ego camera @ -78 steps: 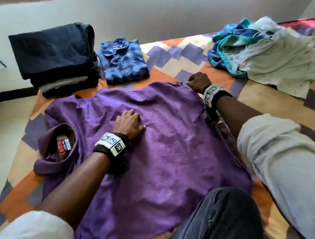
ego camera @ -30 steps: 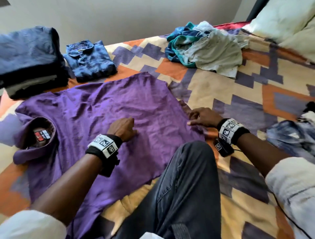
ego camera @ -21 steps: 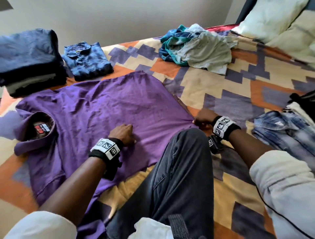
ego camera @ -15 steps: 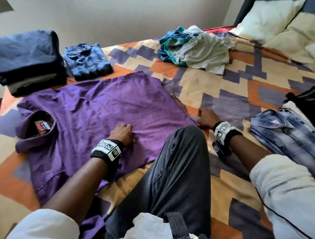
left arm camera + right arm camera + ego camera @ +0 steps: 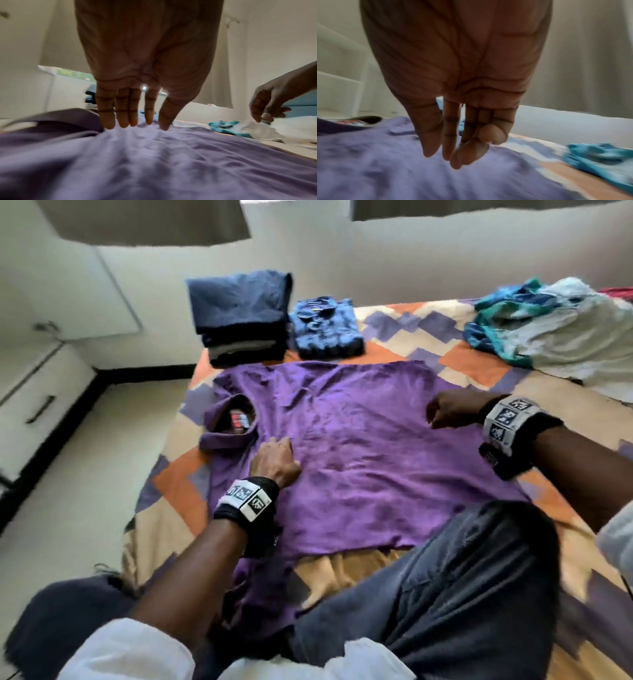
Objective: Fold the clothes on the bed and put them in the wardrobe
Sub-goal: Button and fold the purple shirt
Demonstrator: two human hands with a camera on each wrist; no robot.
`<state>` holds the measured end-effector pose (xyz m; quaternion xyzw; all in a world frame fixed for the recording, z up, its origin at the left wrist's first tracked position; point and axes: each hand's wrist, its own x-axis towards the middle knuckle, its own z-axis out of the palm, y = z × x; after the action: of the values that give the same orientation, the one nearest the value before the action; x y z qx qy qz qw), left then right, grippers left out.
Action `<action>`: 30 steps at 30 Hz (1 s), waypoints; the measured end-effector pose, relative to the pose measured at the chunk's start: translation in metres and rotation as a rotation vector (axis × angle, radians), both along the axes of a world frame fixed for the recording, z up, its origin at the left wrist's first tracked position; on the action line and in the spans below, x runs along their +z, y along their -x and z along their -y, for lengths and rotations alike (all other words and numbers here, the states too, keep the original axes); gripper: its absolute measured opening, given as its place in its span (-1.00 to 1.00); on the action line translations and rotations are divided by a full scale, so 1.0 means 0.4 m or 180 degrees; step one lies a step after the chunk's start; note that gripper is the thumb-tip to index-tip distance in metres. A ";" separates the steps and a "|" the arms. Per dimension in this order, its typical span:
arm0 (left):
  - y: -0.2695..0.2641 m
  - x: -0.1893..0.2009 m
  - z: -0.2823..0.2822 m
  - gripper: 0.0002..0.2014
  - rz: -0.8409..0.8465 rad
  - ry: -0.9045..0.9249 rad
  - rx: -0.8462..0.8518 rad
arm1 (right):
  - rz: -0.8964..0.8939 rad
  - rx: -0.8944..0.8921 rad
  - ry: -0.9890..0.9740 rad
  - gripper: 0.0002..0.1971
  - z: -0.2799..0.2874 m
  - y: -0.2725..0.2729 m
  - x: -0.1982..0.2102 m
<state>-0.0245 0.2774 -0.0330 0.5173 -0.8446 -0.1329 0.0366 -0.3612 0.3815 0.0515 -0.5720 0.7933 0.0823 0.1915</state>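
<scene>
A purple collared shirt [image 5: 359, 460] lies spread flat on the patterned bed [image 5: 178, 487], its collar [image 5: 229, 422] to the left. My left hand [image 5: 275, 460] rests on it just right of the collar, fingers straight, fingertips [image 5: 120, 123] touching the cloth [image 5: 154, 162]. My right hand [image 5: 448, 412] hovers above the shirt's right part, fingers loosely bent and holding nothing; in the right wrist view its fingertips [image 5: 453, 161] hang clear of the fabric [image 5: 385, 169].
At the bed's far end sit a folded dark-blue stack [image 5: 239, 316] and a folded blue denim shirt [image 5: 325, 332]. A heap of teal and white clothes [image 5: 555, 326] lies at the far right. My knee in dark trousers [image 5: 462, 577] rests on the bed. Drawers [image 5: 37, 405] stand left.
My right hand left the bed beside the shirt's hem and rose over the shirt. My left hand slid along the shirt toward the collar. The view swung left.
</scene>
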 end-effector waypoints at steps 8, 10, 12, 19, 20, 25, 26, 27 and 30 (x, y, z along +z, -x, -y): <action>-0.341 -0.006 -0.002 -0.49 0.0591 -0.1094 0.0646 | 0.0836 0.1099 0.0280 -0.89 0.256 -0.502 -0.152; -0.372 -0.023 -0.046 -0.40 0.0519 -0.1567 0.0596 | 0.0713 0.1161 0.0549 -0.84 0.287 -0.581 -0.198; -0.390 -0.044 -0.073 -0.47 0.0411 -0.1667 0.0600 | 0.0656 0.1111 0.0674 -0.81 0.314 -0.636 -0.222; -0.380 -0.014 -0.029 -0.61 -0.0366 -0.1067 0.0897 | 0.0987 -0.0287 0.1392 -0.61 0.465 -0.684 -0.223; -0.375 -0.006 -0.013 -0.55 -0.0578 -0.0906 0.0951 | 0.1112 -0.0499 0.1359 -0.48 0.488 -0.689 -0.223; -0.358 -0.002 0.036 -0.39 -0.0376 -0.0993 0.0766 | 0.1287 -0.1002 0.0864 -0.39 0.570 -0.705 -0.231; -0.362 -0.007 0.044 -0.42 -0.0412 -0.1011 0.0813 | 0.1091 -0.0895 0.0892 -0.49 0.579 -0.719 -0.218; -0.370 -0.015 0.055 -0.49 -0.0499 -0.0978 0.0921 | 0.0814 -0.0716 0.0981 -0.56 0.589 -0.736 -0.194; -0.406 -0.040 0.076 -0.72 -0.0764 -0.0923 0.1340 | 0.1498 0.0024 0.1031 -0.79 0.627 -0.816 -0.115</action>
<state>0.1381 0.2468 -0.0488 0.6617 -0.6804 -0.3021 0.0888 -0.0347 0.1309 0.0056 -0.6015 0.7277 -0.1798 0.2761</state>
